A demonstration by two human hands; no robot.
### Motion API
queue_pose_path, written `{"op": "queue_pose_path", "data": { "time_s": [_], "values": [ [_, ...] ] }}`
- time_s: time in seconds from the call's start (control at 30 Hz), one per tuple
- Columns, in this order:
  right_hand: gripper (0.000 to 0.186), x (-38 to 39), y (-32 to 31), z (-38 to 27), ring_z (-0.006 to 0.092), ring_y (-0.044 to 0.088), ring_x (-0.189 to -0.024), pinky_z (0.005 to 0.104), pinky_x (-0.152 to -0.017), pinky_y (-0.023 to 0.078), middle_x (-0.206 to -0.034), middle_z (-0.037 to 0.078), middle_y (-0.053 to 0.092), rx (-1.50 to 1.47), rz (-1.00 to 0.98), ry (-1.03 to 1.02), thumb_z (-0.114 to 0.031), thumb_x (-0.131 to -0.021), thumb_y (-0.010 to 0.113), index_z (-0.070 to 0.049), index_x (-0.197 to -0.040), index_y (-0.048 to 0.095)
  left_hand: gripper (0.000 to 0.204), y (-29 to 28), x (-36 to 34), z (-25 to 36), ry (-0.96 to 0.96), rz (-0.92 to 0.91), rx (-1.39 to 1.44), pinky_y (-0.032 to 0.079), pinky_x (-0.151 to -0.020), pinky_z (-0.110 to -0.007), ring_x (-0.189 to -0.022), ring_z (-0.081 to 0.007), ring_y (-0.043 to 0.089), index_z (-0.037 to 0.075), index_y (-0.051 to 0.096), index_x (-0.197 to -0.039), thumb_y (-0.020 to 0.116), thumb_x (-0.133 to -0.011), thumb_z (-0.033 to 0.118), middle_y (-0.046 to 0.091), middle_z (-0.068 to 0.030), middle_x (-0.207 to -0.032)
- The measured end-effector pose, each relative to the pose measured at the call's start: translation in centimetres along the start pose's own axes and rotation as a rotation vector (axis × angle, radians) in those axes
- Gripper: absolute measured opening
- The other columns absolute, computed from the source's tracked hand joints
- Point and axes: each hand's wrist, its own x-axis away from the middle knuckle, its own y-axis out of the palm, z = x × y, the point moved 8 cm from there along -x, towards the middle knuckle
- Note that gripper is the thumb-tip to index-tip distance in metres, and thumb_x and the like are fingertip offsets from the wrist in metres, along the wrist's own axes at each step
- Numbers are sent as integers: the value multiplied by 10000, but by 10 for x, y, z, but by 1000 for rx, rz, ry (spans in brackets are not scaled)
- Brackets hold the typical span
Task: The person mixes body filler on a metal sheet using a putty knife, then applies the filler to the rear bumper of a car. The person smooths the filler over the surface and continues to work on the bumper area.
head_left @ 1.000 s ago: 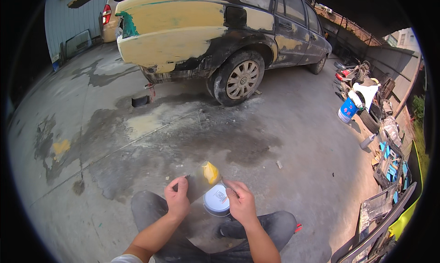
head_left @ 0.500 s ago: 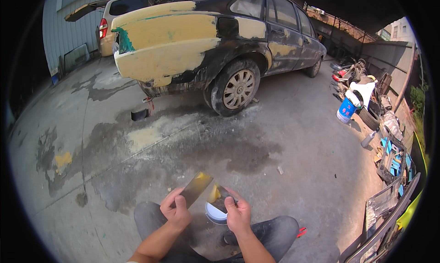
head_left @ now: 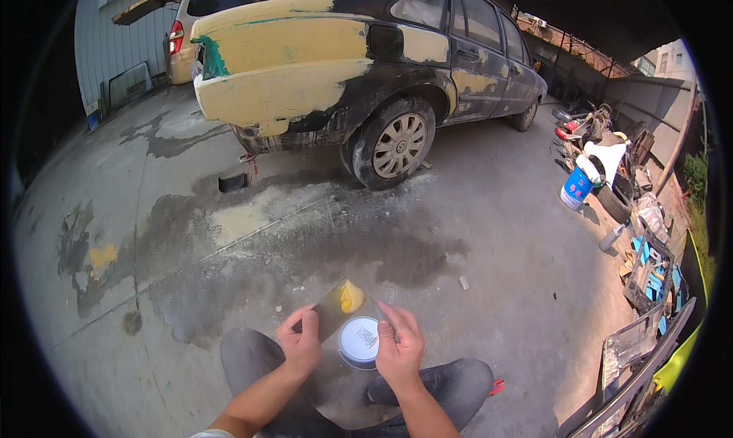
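Note:
My left hand (head_left: 301,339) grips a flat dark spreader (head_left: 330,310), which is tilted and slightly blurred. A lump of yellow paste (head_left: 351,295) sits at the spreaders' far ends, between my hands. My right hand (head_left: 398,346) is closed on another thin spreader (head_left: 383,310), seen nearly edge-on, its thumb pointing up. Below the paste, between my bent legs, a round can with a white lid (head_left: 357,339) rests on the concrete. A small red tool (head_left: 497,386) lies beside my right knee.
A dark car (head_left: 489,75) with yellow-filler patches stands ahead, a beige van (head_left: 183,52) behind it. Along the right wall lie a blue bucket (head_left: 574,187), a tyre (head_left: 615,203), a bottle (head_left: 611,237) and piled panels (head_left: 653,285). A small black piece (head_left: 233,183) lies near the car.
Half a second ago the two spreaders were apart, each with yellow paste; now their ends have come together with one raised lump. My hands have shifted a little, and more of the lid shows.

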Motion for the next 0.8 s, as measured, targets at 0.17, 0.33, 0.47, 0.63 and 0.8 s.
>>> {"op": "queue_pose_path", "data": {
  "time_s": [0.17,0.33,0.47,0.63,0.8],
  "values": [
    [227,28,33,-31,248,603,-855,292,-740,487,-998,142,599,132,-33,-314,-11,-840,608,-17,-1062,653,213,12,9,20,255,-125,-194,445,-620,-223,-689,-104,573,-53,644,-955,545,-923,132,645,-86,-812],
    [236,24,33,6,231,601,-910,314,-790,489,-1056,120,603,-251,-201,75,-59,-895,573,-12,-1121,619,265,-7,1,17,220,-17,-70,463,-661,-256,-740,-124,590,-63,639,-950,555,-931,188,654,-95,-823],
    [276,-12,1,37,194,573,-950,320,-832,462,-1124,65,578,-1212,147,410,-138,-944,534,21,-1164,580,280,-14,1,15,174,46,7,437,-636,-239,-694,-85,544,-54,641,-925,581,-922,219,623,-30,-765],
    [292,-15,5,19,209,558,-1040,329,-932,410,-1144,95,590,-609,-218,240,-149,-933,546,23,-1167,578,269,-2,4,-25,-273,13,251,368,-623,-212,-679,-41,451,-27,643,-882,614,-908,239,554,45,-728],
    [227,0,-2,26,216,599,-857,283,-740,473,-985,133,608,185,-230,188,-78,-896,566,-30,-1106,637,276,-8,-2,-19,-173,42,114,386,-614,-216,-693,-43,477,-32,647,-909,617,-906,242,580,26,-758]
  ]
}}
